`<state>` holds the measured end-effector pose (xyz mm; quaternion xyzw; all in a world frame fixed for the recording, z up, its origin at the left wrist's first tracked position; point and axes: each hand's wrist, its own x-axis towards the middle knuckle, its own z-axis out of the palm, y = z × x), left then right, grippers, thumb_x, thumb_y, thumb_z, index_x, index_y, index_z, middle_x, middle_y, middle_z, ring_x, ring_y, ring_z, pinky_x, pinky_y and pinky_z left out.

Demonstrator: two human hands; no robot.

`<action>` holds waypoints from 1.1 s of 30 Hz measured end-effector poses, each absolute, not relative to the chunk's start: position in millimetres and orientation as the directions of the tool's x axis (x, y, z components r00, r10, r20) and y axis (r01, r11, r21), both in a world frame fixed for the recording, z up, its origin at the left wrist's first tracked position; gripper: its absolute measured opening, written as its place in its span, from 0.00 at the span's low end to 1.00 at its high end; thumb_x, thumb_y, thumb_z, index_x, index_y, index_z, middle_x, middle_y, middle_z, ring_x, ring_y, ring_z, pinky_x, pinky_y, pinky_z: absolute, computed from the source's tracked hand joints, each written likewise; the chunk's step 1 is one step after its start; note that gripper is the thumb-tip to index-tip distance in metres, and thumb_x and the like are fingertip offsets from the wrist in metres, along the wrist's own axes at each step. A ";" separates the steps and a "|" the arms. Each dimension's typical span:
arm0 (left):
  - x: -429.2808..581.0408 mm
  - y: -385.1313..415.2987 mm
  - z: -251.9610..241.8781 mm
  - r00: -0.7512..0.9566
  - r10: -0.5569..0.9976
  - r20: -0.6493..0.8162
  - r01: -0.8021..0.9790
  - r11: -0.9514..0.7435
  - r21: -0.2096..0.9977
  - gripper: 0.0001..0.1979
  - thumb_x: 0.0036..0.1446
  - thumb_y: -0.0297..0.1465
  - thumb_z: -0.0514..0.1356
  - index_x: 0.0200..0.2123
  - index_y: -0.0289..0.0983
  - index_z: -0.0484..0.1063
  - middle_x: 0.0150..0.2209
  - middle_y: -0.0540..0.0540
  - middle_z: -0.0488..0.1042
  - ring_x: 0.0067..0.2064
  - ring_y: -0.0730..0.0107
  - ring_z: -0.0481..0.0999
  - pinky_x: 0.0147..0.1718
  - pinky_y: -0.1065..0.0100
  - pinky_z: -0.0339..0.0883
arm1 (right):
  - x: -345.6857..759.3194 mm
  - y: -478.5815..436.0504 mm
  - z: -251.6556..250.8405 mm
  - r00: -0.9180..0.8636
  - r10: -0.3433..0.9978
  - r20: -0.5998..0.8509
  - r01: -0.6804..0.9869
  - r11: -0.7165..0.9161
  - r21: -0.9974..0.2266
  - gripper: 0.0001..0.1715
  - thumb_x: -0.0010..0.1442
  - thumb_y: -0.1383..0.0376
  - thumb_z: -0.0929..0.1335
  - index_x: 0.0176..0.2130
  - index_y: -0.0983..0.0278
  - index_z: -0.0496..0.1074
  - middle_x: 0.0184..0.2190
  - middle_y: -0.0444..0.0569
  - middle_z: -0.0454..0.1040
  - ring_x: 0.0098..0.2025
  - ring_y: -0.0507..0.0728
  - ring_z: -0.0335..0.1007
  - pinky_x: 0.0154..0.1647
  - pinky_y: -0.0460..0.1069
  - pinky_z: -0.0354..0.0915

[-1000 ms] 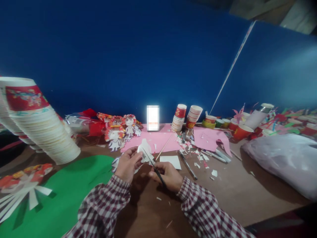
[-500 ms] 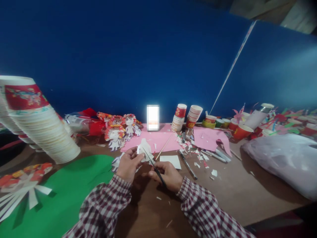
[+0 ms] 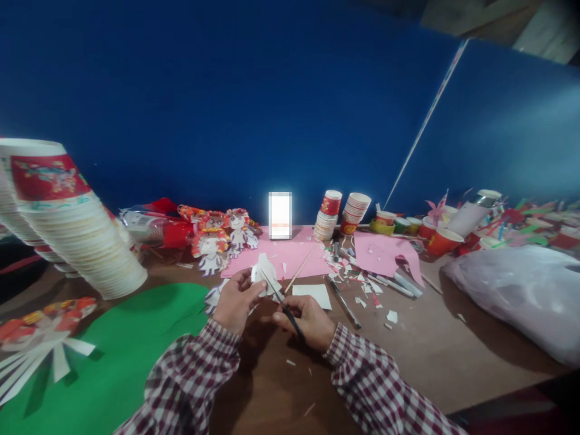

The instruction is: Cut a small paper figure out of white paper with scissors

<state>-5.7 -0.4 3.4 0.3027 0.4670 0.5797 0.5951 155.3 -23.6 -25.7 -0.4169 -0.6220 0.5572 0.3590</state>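
White paper cutout (image 3: 266, 270) above table (image 3: 421, 347), short of far edge, pinched in left hand (image 3: 233, 304); right hand (image 3: 313, 321) grips scissors (image 3: 284, 306); paper twisting could send cut astray, nicking left hand.

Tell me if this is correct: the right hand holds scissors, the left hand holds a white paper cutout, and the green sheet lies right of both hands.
Not quite: the right hand does hold scissors and the left hand a white paper cutout, but the head view shows the green sheet left of both hands, not right.
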 end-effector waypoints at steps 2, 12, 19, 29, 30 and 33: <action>-5.9 -0.4 3.1 -0.095 0.976 -0.197 -0.411 0.142 0.900 0.22 0.34 0.24 0.70 0.37 0.34 0.69 0.29 0.49 0.78 0.26 0.74 0.76 0.23 0.75 0.70 | 154.7 -24.1 -23.8 -0.399 0.917 -0.022 0.110 0.025 -0.994 0.23 0.47 0.50 0.74 0.26 0.67 0.70 0.19 0.40 0.62 0.22 0.48 0.55 0.22 0.43 0.53; -2.1 -3.2 8.0 -0.099 0.978 -0.181 -0.471 0.115 0.875 0.21 0.32 0.23 0.70 0.34 0.34 0.69 0.26 0.51 0.78 0.27 0.74 0.76 0.25 0.75 0.69 | 152.6 -23.8 -21.5 -0.470 0.881 -0.059 0.009 -0.062 -0.998 0.23 0.48 0.51 0.74 0.29 0.66 0.68 0.17 0.38 0.61 0.17 0.46 0.55 0.16 0.42 0.52; -2.6 -4.4 6.7 -0.099 0.981 -0.170 -0.436 0.111 0.893 0.23 0.33 0.24 0.70 0.37 0.33 0.69 0.27 0.50 0.78 0.27 0.74 0.76 0.28 0.73 0.70 | 153.5 -23.7 -20.5 -0.467 0.883 -0.048 0.029 -0.038 -0.999 0.23 0.47 0.51 0.74 0.29 0.67 0.68 0.18 0.38 0.61 0.18 0.47 0.55 0.17 0.42 0.51; -3.7 -1.6 -0.1 -0.068 0.987 -0.148 -0.444 0.103 0.890 0.22 0.35 0.26 0.70 0.37 0.33 0.68 0.28 0.50 0.79 0.27 0.74 0.77 0.27 0.74 0.70 | 153.9 -24.1 -20.6 -0.445 0.895 -0.014 0.025 -0.003 -1.000 0.21 0.49 0.53 0.74 0.27 0.68 0.70 0.18 0.39 0.62 0.19 0.46 0.53 0.19 0.42 0.48; -3.7 -1.9 0.0 -0.072 0.986 -0.151 -0.446 0.103 0.889 0.23 0.35 0.26 0.70 0.37 0.33 0.68 0.27 0.50 0.79 0.27 0.74 0.77 0.26 0.74 0.70 | 153.8 -24.2 -20.1 -0.441 0.898 -0.013 0.024 -0.002 -1.000 0.21 0.49 0.54 0.74 0.27 0.68 0.69 0.18 0.39 0.61 0.19 0.46 0.52 0.19 0.42 0.48; -3.5 -2.4 0.6 -0.072 0.985 -0.155 -0.456 0.106 0.884 0.23 0.35 0.26 0.70 0.37 0.33 0.68 0.27 0.50 0.79 0.26 0.74 0.77 0.26 0.74 0.70 | 153.8 -24.3 -19.2 -0.437 0.899 -0.014 0.037 0.003 -0.999 0.20 0.50 0.54 0.74 0.27 0.68 0.68 0.18 0.39 0.61 0.19 0.46 0.52 0.19 0.42 0.47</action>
